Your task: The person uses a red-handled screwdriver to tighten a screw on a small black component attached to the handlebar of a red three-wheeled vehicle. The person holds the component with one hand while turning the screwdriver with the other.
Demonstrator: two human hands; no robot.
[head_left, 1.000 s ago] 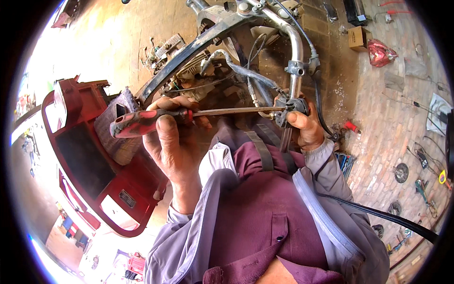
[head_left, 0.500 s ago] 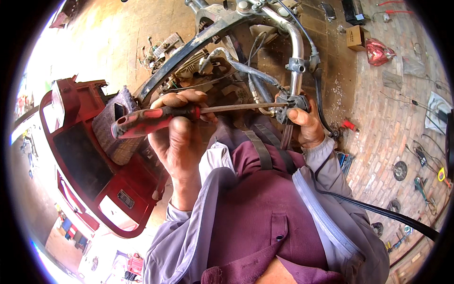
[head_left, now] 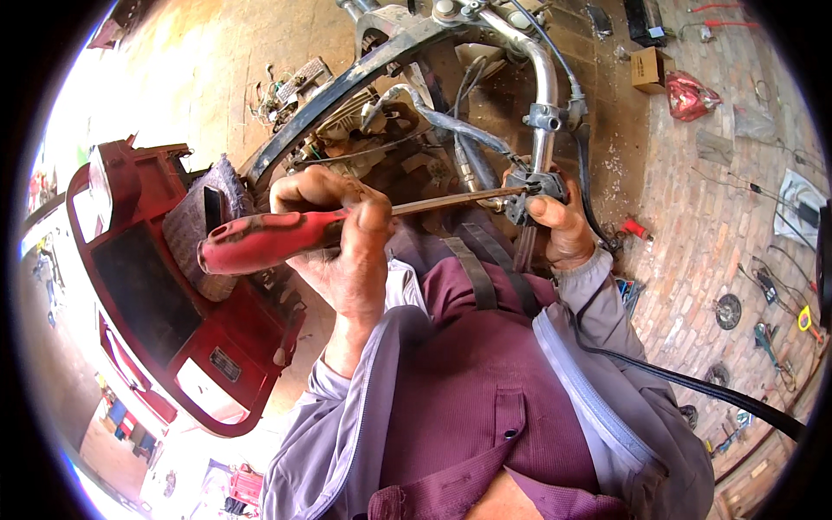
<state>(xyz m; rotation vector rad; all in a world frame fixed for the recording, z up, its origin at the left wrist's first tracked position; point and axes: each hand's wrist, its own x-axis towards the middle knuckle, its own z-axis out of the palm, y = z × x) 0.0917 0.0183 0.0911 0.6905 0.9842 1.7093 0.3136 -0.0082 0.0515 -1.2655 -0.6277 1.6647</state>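
Observation:
My left hand (head_left: 342,243) is closed round a screwdriver (head_left: 260,241) with a red and black handle and a long shaft. The shaft points right, and its tip reaches a dark switch housing (head_left: 536,192) on the handlebar. That housing sits in the grip of my right hand (head_left: 563,224), thumb at the front; most of its fingers are hidden behind. From there the chrome handlebar (head_left: 545,87) curves up and away. A wrapped wiring harness (head_left: 459,128) and a hose fitting run in toward the housing from the left. Exactly what the tip touches is too small to make out.
At left stands a red body panel (head_left: 147,286) with a grey cloth (head_left: 195,230) over it. The dark vehicle frame (head_left: 334,91) crosses ahead. On the brick floor at right lie a cardboard box (head_left: 647,71), a red plastic bag (head_left: 691,95) and several tools. A black cable (head_left: 693,380) crosses my right sleeve.
My left hand has shifted its hold on the screwdriver, and the handle has turned and dipped slightly. The tip stays at the housing; my right hand keeps its place.

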